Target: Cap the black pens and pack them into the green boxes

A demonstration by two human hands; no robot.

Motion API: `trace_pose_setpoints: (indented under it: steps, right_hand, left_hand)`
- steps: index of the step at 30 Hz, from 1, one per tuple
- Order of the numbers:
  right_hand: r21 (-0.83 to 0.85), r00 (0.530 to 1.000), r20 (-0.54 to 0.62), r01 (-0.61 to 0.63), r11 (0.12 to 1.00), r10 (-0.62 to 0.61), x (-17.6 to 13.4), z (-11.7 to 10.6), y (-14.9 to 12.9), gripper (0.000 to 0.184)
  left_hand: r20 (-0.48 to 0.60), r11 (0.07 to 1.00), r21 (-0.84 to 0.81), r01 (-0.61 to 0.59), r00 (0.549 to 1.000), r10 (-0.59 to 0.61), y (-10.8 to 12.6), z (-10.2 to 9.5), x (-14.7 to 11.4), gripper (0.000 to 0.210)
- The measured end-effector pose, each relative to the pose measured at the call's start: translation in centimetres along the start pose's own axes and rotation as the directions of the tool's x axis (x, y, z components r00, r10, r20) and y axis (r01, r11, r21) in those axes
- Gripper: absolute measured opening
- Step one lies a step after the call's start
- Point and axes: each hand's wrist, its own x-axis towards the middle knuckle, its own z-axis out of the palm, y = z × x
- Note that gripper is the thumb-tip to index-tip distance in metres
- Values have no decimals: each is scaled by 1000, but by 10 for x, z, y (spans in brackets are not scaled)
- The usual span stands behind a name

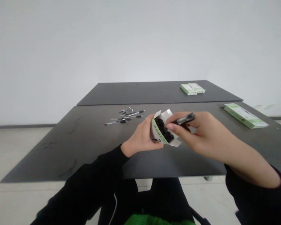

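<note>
My left hand [142,136] is wrapped round a small green and white cardboard box [159,135], above the near part of the table. The box's end flaps stand open towards me, and several black pen ends [168,136] show inside. Between the thumb and fingers of my right hand [198,126] is a pen [186,118] with a black end and a clear part. Its other end reaches the box opening, where my fingertips partly hide it. I cannot tell how far it is inside.
Several loose pens and pen parts [127,117] lie on the dark table [89,140], left of the box. A green and white box [245,115] lies at the right. More such boxes [192,88] sit on the far table [142,92], by a pale wall.
</note>
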Motion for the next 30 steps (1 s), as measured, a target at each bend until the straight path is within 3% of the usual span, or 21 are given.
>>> trace_pose_setpoints:
  steps: [2,5,7,10,15,18,22,26,30]
  right_hand:
    - [-31,1000,0,25,999,-25,2,3,1,17]
    - [-86,982,-150,100,991,-112,1,6,1,32]
    - [-122,960,-210,161,979,-184,1,8,0,21]
    - [-197,957,-174,197,960,-232,1,14,3,9]
    - [-212,991,-68,96,973,-112,5,25,14,17]
    - [-149,979,-146,122,981,-144,9,24,14,21]
    - [-183,945,-255,159,970,-203,14,26,14,12]
    - [-253,954,-195,174,952,-227,16,35,24,14]
    - [-163,966,-157,178,970,-204,17,39,29,19]
  left_hand:
    - [-63,1000,-5,-26,998,26,-4,3,-3,101]
    - [-138,1000,23,0,990,3,-7,7,-4,101]
    - [-142,1000,26,-4,990,8,-6,8,-4,102]
    - [-143,1000,-5,-28,989,27,-6,9,-3,103]
    - [-186,998,30,59,981,-53,-8,14,-4,95]
    - [-205,991,35,131,971,-121,-8,17,-5,96]
    - [-223,984,23,176,961,-166,-6,19,-5,95]
    - [-236,979,-1,206,951,-200,-7,21,-6,97]
    - [-223,981,-17,191,956,-190,-7,21,-5,96]
